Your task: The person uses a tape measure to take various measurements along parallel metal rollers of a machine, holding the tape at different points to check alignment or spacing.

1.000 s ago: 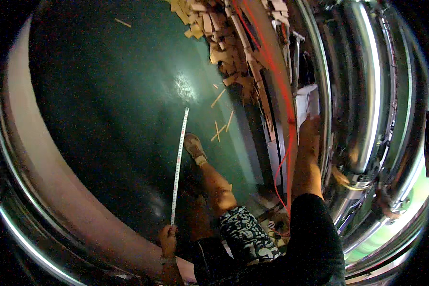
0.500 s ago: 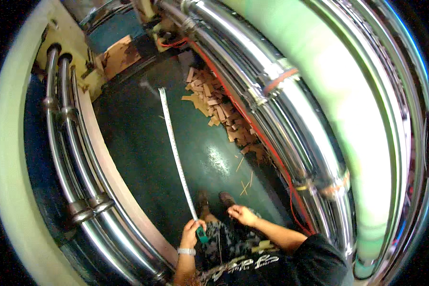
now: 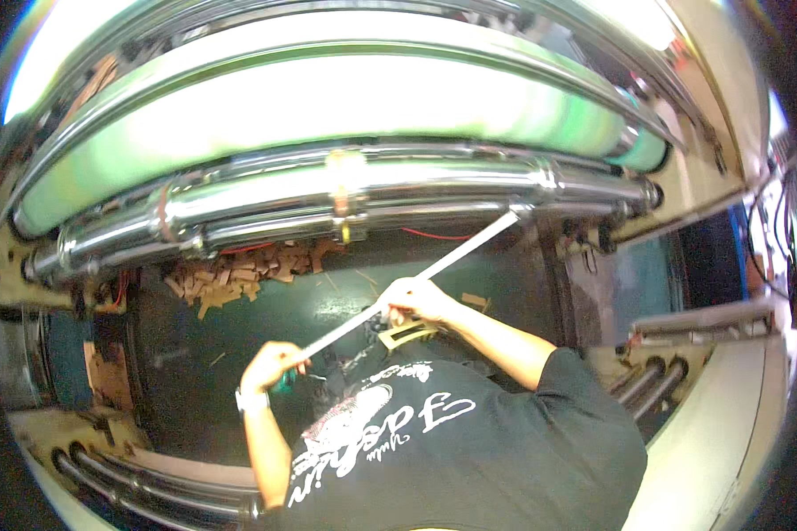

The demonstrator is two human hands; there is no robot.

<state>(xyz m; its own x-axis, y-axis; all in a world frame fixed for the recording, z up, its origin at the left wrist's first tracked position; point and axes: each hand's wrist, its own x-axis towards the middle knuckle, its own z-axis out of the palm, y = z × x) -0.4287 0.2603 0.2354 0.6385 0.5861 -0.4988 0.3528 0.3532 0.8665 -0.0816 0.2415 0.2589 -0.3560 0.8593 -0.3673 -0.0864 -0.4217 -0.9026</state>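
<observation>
My left hand (image 3: 270, 367), with a watch (image 3: 253, 401) at its wrist, is closed around the green case of a tape measure (image 3: 285, 383), mostly hidden by the fingers. From it the pale blade (image 3: 474, 246) runs up to the right. My right hand (image 3: 414, 299) pinches this blade partway along. The blade's far end reaches the chrome rollers (image 3: 434, 184); whether it touches them I cannot tell. Just under my right hand, by my waist, is a yellowish flat piece with a dark slot (image 3: 407, 336).
A large pale green roller (image 3: 328, 97) spans the machine beyond the chrome ones. Beneath them, brown cardboard scraps (image 3: 239, 273) lie heaped on the dark green floor (image 3: 279, 314). More steel bars (image 3: 137, 491) run behind me at lower left. A red cable (image 3: 434, 234) shows below the rollers.
My view has swung right, toward the rollers. The tape blade, earlier extended over the floor, now points up right to the rollers. My right hand, earlier off the blade, now grips it.
</observation>
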